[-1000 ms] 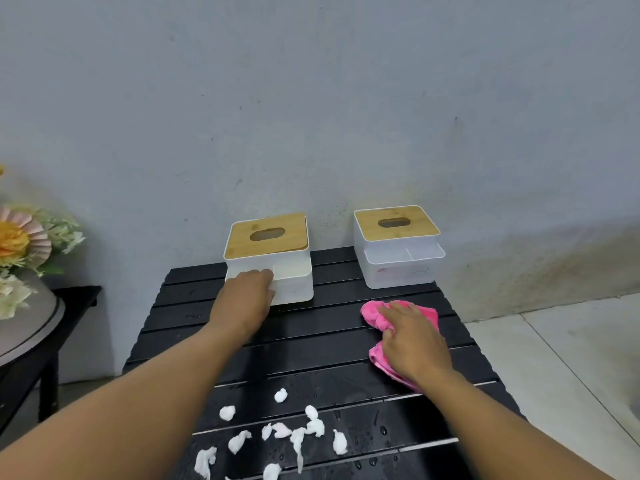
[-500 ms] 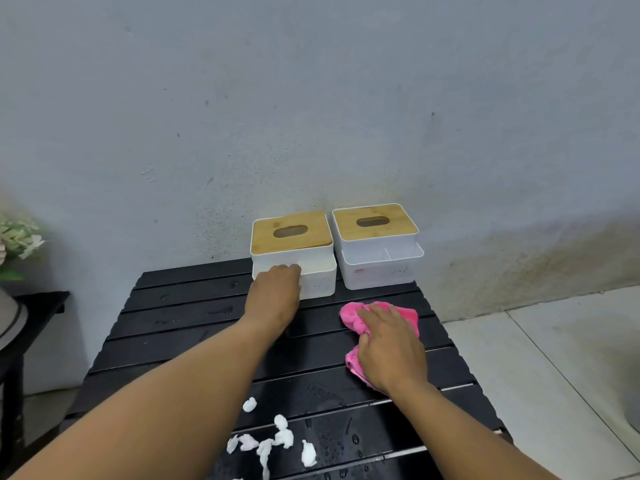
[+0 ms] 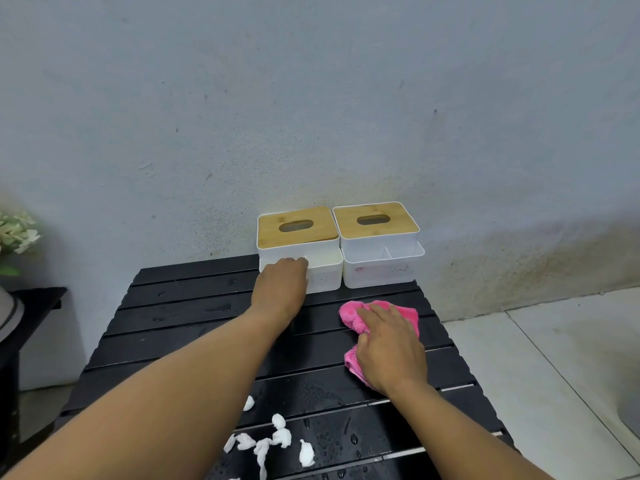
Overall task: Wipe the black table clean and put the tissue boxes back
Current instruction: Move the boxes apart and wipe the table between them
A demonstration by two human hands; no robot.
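Fingers of the left hand (image 3: 280, 289) curl over the rim of the front compartment of the left tissue box (image 3: 298, 230), gripping it at the far edge of the black table (image 3: 180, 327). Just beside it, toward the table's far right corner, stands the right tissue box (image 3: 377, 220). The two are side by side, touching or nearly so, both upright and white, each with a wooden lid and an oval slot. Nearer in, on the table's right half, the right hand (image 3: 391, 348) lies flat with fingers spread and nearly straight, pressing a crumpled pink cloth (image 3: 351, 315) onto the slats. White tissue scraps (image 3: 281, 437) are scattered along the table's near edge, with water drops (image 3: 332, 441) among them. Behind the table rises a grey wall (image 3: 311, 98); off its left side, flowers (image 3: 17, 233) show at the frame edge.
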